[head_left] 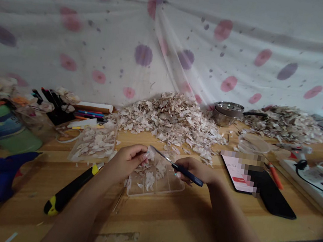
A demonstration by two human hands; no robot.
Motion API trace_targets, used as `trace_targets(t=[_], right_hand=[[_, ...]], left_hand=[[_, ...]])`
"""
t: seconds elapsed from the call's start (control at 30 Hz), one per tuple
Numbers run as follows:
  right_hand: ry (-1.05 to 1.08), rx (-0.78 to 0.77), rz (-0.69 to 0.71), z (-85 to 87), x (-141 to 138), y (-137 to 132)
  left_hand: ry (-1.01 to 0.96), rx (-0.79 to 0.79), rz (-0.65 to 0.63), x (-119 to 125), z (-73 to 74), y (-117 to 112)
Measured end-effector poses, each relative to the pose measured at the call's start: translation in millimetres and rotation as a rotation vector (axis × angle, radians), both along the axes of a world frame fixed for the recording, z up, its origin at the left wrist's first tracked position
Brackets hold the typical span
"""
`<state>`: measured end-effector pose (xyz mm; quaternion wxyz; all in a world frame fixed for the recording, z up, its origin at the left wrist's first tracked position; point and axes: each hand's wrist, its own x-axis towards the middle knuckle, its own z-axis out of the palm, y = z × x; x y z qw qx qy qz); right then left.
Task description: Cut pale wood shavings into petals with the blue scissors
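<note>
My left hand (131, 158) pinches a pale, thin flake (151, 154) between thumb and fingertips. In my right hand (192, 168) is a slim tool (188, 174) with a dark blue handle and a narrow metal end. Its tip points left and reaches the flake; whether it is a blade or a pair of blades cannot be made out. Below both hands lies a clear plastic compartment box (170, 185), with several similar pale flakes (150, 180) in its left part. Some of my right fingers are hidden behind the handle.
Behind the box rises a large heap of flakes (174, 119). A utility knife (70, 190) and a blue glue gun (6, 174) lie to the left, beside a flake-filled tray (93, 143). To the right are a phone (237, 172), metal bowls (226, 114) and a power strip (311, 184).
</note>
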<state>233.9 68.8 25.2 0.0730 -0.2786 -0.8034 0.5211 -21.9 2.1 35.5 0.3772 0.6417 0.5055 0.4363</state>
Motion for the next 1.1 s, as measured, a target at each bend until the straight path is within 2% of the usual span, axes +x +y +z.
trace_targets(t=[0.5,0.87,1.1], right_hand=[[-0.019,-0.057,0.010,1.8,5.3,2.7],[-0.062,-0.083,0.014,3.7,11.0,5.1],[-0.109,-0.081,0.017,-1.5,15.2,9.9]], left_hand=[[0.091,0.006,-0.054,-3.4,-4.9,1.6],[0.133,-0.070,-0.087,-2.5,-4.4,-0.2],[0.216,-0.085,-0.122,-2.2,-3.5,-1.6]])
